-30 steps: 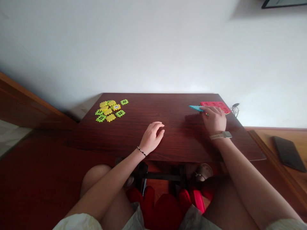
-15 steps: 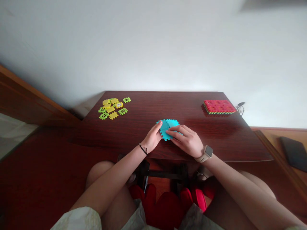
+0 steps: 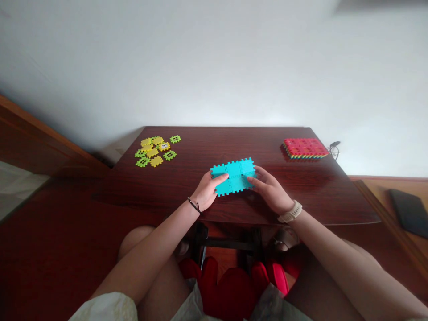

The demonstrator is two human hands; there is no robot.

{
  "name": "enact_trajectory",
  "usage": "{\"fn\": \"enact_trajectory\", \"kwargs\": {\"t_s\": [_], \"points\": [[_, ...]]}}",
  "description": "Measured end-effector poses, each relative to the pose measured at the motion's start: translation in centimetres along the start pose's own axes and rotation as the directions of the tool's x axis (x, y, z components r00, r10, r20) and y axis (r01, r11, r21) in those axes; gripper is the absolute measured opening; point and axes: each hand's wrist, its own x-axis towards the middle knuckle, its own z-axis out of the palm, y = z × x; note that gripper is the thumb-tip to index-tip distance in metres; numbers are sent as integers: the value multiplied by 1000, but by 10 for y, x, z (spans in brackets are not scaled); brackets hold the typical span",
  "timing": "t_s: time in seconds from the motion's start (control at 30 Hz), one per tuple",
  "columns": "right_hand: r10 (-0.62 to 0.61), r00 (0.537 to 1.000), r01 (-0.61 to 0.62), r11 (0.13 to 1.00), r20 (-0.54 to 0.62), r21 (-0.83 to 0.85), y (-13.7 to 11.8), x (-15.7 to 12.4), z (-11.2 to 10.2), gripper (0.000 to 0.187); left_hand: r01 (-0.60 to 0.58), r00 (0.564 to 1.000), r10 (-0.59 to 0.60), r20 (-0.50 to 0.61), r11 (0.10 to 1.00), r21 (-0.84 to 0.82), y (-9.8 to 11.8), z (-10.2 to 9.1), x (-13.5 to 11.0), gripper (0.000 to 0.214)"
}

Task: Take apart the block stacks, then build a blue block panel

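Note:
A blue panel of joined interlocking plastic tiles (image 3: 236, 171), with toothed edges, is held up over the front half of the table. My left hand (image 3: 207, 189) grips its left end, thumb lying across the front face and fingers behind. At the other end my right hand (image 3: 270, 189) pinches the panel, its thumb on the lower right tile. Both hands' other fingers are mostly hidden behind the panel.
Several loose yellow tiles (image 3: 156, 161) and green window tiles (image 3: 170, 155) lie on the table's left side. A stack of red panels (image 3: 306, 147) with green and yellow layers sits at the right. The dark wood table (image 3: 200, 142) meets a white wall.
My right hand has moved from the panel's front face to its right end. The panel is now turned flatter toward me, showing its full width.

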Motion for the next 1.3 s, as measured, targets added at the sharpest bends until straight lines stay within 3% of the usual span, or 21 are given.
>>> {"fn": "enact_trajectory", "kwargs": {"t_s": [0.17, 0.33, 0.9, 1.07, 1.2, 1.3], "points": [[137, 989, -145, 960, 49, 239, -3, -6, 8, 42, 16, 999, -19, 50, 998, 60, 3, -7, 2, 44], [189, 976, -217, 906, 109, 364, -8, -12, 12, 35, 36, 989, -31, 144, 999, -29, 7, -9, 1, 48], [193, 959, -264, 872, 207, 412, -15, -19, 13, 35, 56, 979, -39, 201, 995, -82, 2, -7, -1, 53], [132, 988, -150, 932, 77, 330, -16, -16, 9, 35, 7, 991, -11, 130, 1000, 30, 13, -8, 1, 44], [80, 996, -70, 979, -45, 189, -10, -15, 9, 35, -52, 998, 47, 41, 990, 132, 10, -9, 5, 45], [58, 994, -40, 982, -94, 183, -10, -14, 8, 36, -75, 996, 81, -37, 985, 153, 9, -18, 11, 49]]}}
